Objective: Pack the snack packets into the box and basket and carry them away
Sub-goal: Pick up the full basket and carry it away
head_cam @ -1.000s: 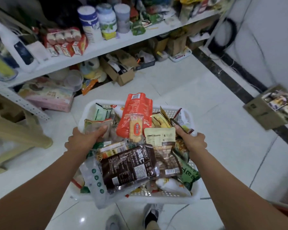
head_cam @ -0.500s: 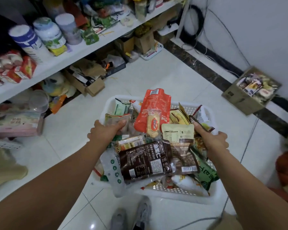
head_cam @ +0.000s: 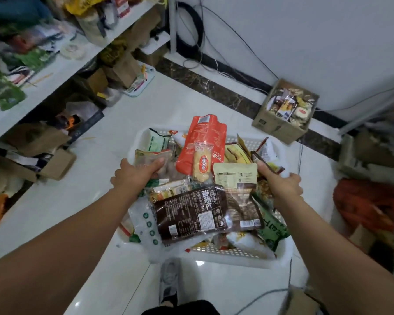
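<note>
The view has swung to the right since a moment ago. The shelf (head_cam: 55, 71) with its jars has slid off to the left, and the cardboard box (head_cam: 280, 123) full of snacks by the wall now sits much nearer the middle. The white basket (head_cam: 243, 255) has kept its place between the two arms the whole time. I think this means the packing is done and the person is turning to carry the basket away, maybe toward the box.

The basket is up off the floor, in front of the body, above a grey shoe (head_cam: 168, 280). It is heaped with snack packets (head_cam: 191, 214). The left hand (head_cam: 134, 176) grips the left rim, fingers clamped over the edge and a packet. The right hand (head_cam: 280, 183) grips the right rim the same way.

The basket is longer than it is wide. Its long side runs away from the person, pointing ahead and a little to the right. The tall orange packet (head_cam: 203, 142) stands at the far end, and a dark brown one lies across the near end.
</note>
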